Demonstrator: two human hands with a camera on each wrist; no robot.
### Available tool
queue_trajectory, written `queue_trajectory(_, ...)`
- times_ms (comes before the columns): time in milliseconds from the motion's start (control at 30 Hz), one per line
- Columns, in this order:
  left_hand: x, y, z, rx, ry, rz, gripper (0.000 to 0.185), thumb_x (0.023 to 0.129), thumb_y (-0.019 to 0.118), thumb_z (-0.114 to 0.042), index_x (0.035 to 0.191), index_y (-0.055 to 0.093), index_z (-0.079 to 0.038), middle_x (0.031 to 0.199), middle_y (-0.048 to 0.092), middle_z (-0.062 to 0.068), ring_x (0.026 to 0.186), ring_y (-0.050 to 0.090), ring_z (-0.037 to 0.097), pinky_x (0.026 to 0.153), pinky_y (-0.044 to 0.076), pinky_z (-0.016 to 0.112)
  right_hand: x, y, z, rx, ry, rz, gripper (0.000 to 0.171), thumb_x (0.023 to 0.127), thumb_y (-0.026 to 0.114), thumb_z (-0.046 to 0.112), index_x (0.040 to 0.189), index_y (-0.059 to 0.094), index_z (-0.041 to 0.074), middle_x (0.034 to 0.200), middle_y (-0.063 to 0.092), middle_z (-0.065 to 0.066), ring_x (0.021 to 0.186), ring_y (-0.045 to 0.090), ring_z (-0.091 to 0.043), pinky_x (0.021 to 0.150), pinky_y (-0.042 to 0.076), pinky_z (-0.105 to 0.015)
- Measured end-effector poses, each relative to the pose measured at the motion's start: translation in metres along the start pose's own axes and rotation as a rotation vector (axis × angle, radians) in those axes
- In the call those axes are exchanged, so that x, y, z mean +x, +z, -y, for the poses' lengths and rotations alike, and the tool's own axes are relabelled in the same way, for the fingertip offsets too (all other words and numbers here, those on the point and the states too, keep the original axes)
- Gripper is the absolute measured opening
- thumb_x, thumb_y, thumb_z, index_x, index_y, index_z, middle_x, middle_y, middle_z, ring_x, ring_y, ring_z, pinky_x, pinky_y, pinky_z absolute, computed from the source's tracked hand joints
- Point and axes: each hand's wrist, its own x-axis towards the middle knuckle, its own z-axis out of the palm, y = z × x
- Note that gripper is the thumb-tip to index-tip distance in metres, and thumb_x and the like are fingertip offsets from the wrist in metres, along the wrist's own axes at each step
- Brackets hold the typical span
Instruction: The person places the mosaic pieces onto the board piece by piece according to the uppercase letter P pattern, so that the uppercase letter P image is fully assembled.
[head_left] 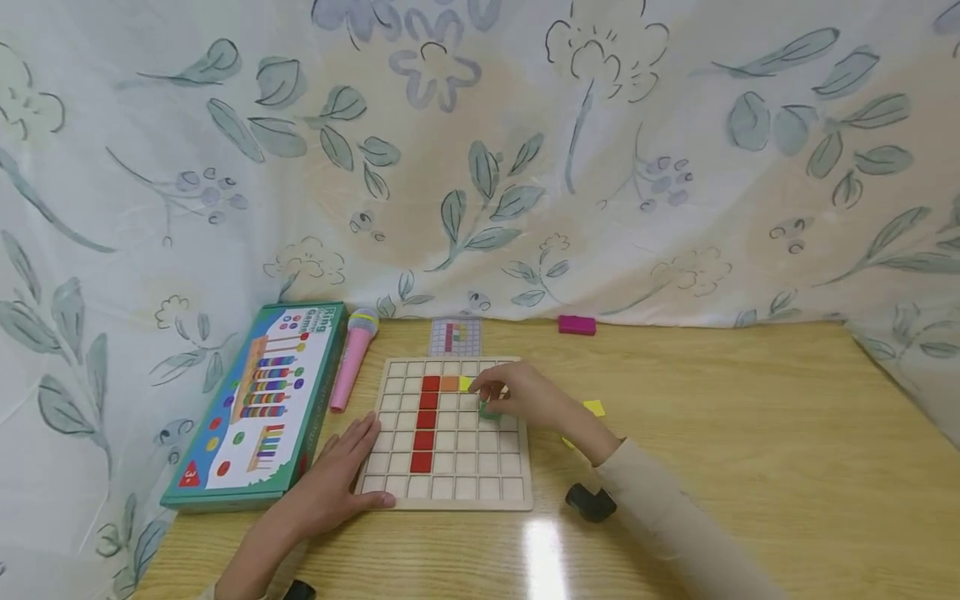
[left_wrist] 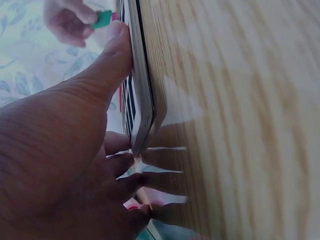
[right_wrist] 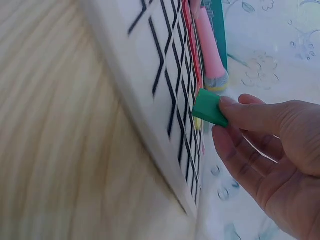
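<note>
My right hand (head_left: 517,396) pinches a green tile (right_wrist: 209,107) just above the grid board (head_left: 450,492) — the placing step, I judge. My left hand (head_left: 337,483), fingers spread, steadies the board's edge. Next calls for lowering the tile squarely into a cell.

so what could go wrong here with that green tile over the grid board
The right hand pinches the green tile only at one corner, so it might slip and land askew across the cells. Lowering it close to the yellow tile and orange tile could nudge them out of place. The left hand rests flat at the grid board edge; if it lifts, the board may slide on the smooth table.
</note>
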Motion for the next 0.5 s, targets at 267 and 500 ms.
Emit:
queue_trajectory(267,0.001,0.001,0.0,0.001,0.006,-0.005,0.103,0.081,0.071,-0.057,0.155,0.025,-0.003,0.162,0.017,0.015,0.148,0.014,0.039,0.117,0.012,0.061,0.026,0.027,0.009,0.098,-0.054,-0.003,0.027,0.084,0.074,-0.001,0.111,0.071,0.001,0.089,0.069,-0.002,0.081,0.062,-0.01,0.072,0.052,-0.021)
queue_trajectory(500,-0.001,0.001,0.0,0.0,0.006,-0.018,0.104,0.08,0.071,-0.058,0.154,0.025,-0.002,0.162,0.018,0.015,0.148,0.014,0.039,0.117,0.012,0.06,0.04,0.038,0.013,0.115,0.003,-0.008,0.023,0.085,0.073,-0.001,0.108,0.072,0.001,0.087,0.069,-0.002,0.079,0.061,-0.009,0.071,0.051,-0.02)
